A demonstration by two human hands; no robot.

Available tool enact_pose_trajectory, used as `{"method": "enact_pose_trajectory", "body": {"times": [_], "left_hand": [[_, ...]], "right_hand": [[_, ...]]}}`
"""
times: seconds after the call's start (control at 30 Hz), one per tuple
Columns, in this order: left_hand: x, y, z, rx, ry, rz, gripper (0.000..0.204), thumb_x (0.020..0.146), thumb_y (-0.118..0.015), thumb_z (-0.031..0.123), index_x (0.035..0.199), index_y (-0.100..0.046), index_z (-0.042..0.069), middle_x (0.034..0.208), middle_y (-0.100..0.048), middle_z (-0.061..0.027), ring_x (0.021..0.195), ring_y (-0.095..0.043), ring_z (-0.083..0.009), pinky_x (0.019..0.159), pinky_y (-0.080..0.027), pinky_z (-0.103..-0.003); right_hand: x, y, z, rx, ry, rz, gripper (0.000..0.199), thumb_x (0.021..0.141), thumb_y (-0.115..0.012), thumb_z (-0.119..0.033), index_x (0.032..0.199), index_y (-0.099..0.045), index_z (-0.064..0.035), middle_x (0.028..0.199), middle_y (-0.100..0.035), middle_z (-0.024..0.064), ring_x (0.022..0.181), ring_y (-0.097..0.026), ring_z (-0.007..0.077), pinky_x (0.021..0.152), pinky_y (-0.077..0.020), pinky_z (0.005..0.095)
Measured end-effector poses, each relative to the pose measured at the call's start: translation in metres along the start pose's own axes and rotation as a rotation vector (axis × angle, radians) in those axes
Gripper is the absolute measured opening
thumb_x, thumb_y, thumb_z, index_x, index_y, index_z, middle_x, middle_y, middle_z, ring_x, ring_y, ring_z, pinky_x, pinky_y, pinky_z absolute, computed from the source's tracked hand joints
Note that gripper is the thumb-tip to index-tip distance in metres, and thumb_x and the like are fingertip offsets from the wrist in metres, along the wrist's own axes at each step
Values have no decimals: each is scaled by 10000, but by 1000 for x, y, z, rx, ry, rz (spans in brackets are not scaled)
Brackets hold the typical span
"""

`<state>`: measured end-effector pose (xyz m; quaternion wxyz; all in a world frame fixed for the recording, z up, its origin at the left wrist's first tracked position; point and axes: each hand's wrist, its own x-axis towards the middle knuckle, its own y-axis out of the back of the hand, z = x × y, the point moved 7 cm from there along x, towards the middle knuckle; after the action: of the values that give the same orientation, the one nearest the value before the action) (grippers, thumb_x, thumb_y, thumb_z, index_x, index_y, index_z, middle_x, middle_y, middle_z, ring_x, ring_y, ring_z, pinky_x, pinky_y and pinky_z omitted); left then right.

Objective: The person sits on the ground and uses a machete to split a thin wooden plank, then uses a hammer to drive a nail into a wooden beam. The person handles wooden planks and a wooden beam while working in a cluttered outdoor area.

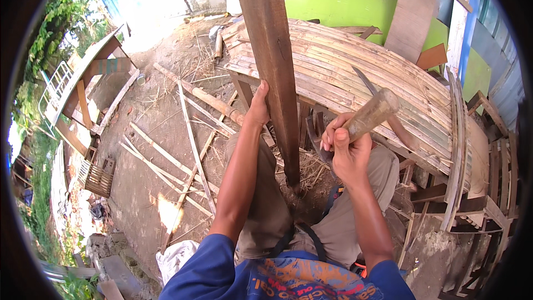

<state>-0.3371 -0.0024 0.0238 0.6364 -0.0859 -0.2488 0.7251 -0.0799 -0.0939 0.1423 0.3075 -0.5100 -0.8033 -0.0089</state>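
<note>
Plank steadied, blade raised

The left hand grips the upright dark plank just beside it; the right hand, fisted around a wooden-handled blade, holds it angled alongside.

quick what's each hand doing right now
Left hand: closed on the upright wooden plank.
Right hand: closed on the tool's wooden handle.

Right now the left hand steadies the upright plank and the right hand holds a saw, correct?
Not quite. In the head view the left hand does steady the upright plank, but the right hand holds a wooden-handled blade, not a saw.
</note>
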Motion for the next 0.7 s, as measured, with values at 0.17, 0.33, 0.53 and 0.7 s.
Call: {"method": "enact_pose_trajectory", "body": {"times": [0.17,0.33,0.53,0.7], "left_hand": [[3,-37,42,76,15,-175,879,955,-358,748,1445,-427,22,1329,-572,-167,1228,-553,-294,1060,-430,-460],[16,-66,69,230,-74,47,887,980,-276,740,1489,-381,22,1413,-510,-165,1282,-504,-267,1085,-403,-411],[8,-78,65,246,-93,8,863,1002,-223,712,1476,-395,11,1386,-541,-158,1256,-535,-260,1078,-417,-387],[-9,-92,67,368,-166,29,804,1068,-224,583,1415,-417,-116,1399,-514,-195,1293,-458,-239,1114,-331,-329]], "right_hand": [[31,-29,-27,-40,132,-14,360,988,-660,-339,969,-486,-25,645,-492,10,531,-458,82,478,-408,252],[53,-34,-26,-211,266,26,331,983,-675,-305,937,-530,-11,650,-508,3,534,-477,72,476,-397,236],[68,-29,-41,-193,209,20,335,988,-667,-304,940,-519,-8,633,-491,-7,510,-466,76,456,-389,243],[78,-44,-96,-137,357,46,338,1004,-638,-313,927,-499,-15,577,-457,7,458,-441,88,410,-373,257]]}}
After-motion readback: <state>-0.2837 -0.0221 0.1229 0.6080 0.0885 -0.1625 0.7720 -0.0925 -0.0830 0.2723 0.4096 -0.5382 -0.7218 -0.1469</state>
